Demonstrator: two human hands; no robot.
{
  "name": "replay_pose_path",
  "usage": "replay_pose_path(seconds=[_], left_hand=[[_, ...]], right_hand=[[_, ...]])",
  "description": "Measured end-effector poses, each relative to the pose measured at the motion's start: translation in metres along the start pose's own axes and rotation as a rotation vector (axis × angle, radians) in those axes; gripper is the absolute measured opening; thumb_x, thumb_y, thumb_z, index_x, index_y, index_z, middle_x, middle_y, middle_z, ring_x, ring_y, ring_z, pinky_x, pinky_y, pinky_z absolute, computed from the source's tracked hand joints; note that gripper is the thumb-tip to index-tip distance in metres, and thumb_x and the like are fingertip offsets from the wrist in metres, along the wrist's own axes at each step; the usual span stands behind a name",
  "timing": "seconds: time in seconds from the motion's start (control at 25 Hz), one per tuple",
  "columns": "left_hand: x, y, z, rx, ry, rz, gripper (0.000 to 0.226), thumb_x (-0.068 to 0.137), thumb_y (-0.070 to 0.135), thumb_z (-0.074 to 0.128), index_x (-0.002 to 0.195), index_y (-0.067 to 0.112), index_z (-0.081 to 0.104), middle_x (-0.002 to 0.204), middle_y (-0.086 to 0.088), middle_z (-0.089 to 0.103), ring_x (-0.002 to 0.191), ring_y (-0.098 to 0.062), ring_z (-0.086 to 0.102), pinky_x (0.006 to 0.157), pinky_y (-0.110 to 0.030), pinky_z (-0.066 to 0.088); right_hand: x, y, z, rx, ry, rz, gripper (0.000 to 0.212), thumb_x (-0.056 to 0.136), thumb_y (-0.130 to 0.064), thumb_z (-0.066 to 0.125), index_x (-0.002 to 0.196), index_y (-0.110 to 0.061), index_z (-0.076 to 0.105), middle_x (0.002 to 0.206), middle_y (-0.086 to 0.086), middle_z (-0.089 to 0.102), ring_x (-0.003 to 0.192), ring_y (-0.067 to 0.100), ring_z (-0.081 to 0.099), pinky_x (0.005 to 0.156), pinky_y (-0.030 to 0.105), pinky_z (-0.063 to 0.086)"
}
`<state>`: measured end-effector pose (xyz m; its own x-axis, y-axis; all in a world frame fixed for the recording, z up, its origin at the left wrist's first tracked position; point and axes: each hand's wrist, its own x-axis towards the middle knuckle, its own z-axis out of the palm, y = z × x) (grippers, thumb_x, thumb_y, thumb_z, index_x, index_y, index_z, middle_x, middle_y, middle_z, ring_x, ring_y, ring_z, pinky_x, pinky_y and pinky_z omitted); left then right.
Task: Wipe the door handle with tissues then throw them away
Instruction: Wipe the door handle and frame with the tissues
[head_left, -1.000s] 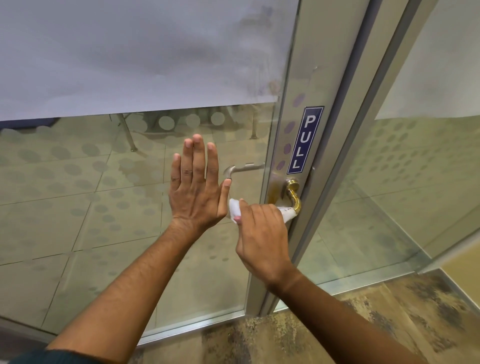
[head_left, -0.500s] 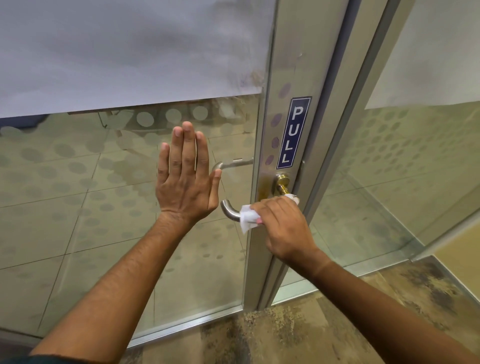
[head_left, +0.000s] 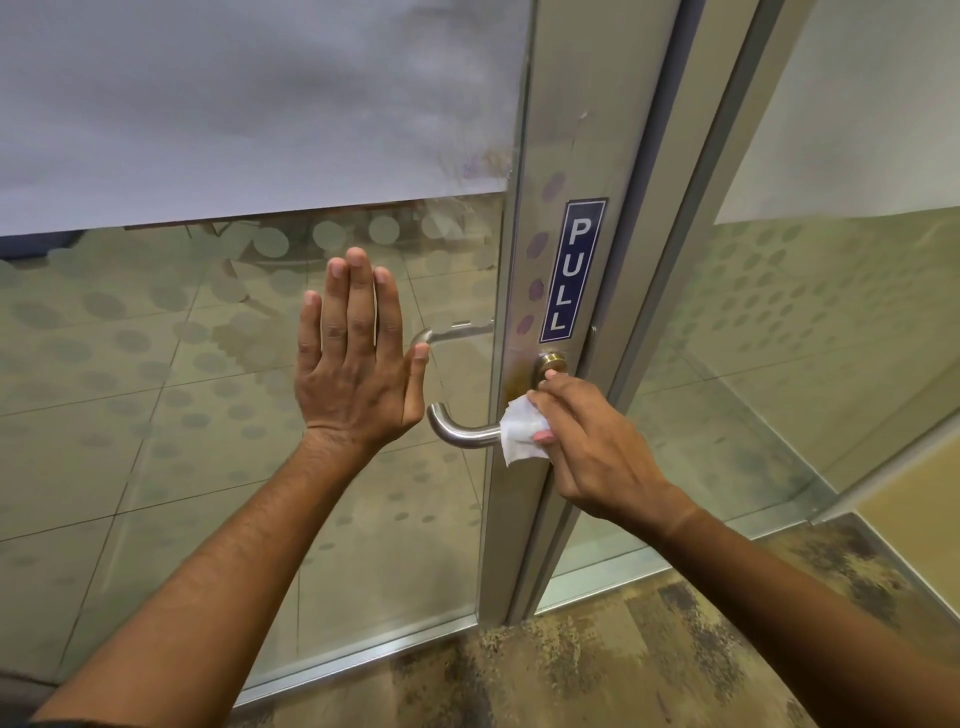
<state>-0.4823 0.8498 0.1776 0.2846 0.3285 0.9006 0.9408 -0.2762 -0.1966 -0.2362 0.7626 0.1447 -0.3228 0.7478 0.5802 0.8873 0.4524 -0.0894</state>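
Observation:
A silver lever door handle (head_left: 457, 430) sticks out leftward from the metal door frame, its curved end bare. My right hand (head_left: 587, 441) is wrapped around the handle's inner part, close to the frame, with a white tissue (head_left: 519, 432) pressed between fingers and handle. A brass lock cylinder (head_left: 551, 359) sits just above my right fingers. My left hand (head_left: 356, 364) lies flat and open against the glass door (head_left: 156, 415), left of the handle, fingers pointing up.
A blue PULL sign (head_left: 571, 270) is stuck on the metal door frame (head_left: 566, 130). A second handle (head_left: 452, 332) shows through the glass on the far side. Another glass panel (head_left: 805, 338) stands to the right. Patterned carpet (head_left: 597, 665) covers the floor below.
My right hand has slid with the tissue from the handle's free end toward the frame, baring the curved end. My left hand stays flat on the glass.

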Motion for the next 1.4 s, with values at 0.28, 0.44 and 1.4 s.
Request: replay_pose_path(seconds=[0.28,0.44,1.4], left_hand=[[0.000,0.002,0.000,0.006,0.015,0.005,0.078,0.100,0.041,0.030,0.156,0.004,-0.010,0.162,-0.007,-0.027,0.152,-0.022,-0.019,0.124,-0.039,-0.010],[0.002,0.003,0.000,0.008,0.017,-0.017,0.077,0.100,0.041,0.030,0.155,0.000,-0.003,0.162,-0.020,-0.002,0.152,-0.021,-0.019,0.124,-0.038,-0.010],[0.003,0.005,0.000,0.039,0.007,-0.039,0.073,0.100,0.041,0.030,0.152,-0.005,0.012,0.154,-0.025,0.011,0.151,-0.022,-0.020,0.124,-0.038,-0.010]], right_hand=[[-0.019,-0.006,0.005,-0.019,0.213,0.051,0.036,0.091,-0.007,0.056,0.124,0.005,0.061,0.122,0.025,0.060,0.112,0.034,0.055,0.094,0.042,0.049],[-0.016,-0.006,0.010,-0.006,0.152,0.037,0.048,0.077,0.013,0.059,0.125,0.011,0.058,0.128,0.027,0.058,0.120,0.039,0.055,0.104,0.042,0.045],[0.038,-0.056,0.010,0.973,0.566,1.287,0.021,0.095,-0.019,0.063,0.111,-0.011,0.074,0.086,-0.009,0.074,0.076,0.010,0.071,0.068,0.018,0.058]])
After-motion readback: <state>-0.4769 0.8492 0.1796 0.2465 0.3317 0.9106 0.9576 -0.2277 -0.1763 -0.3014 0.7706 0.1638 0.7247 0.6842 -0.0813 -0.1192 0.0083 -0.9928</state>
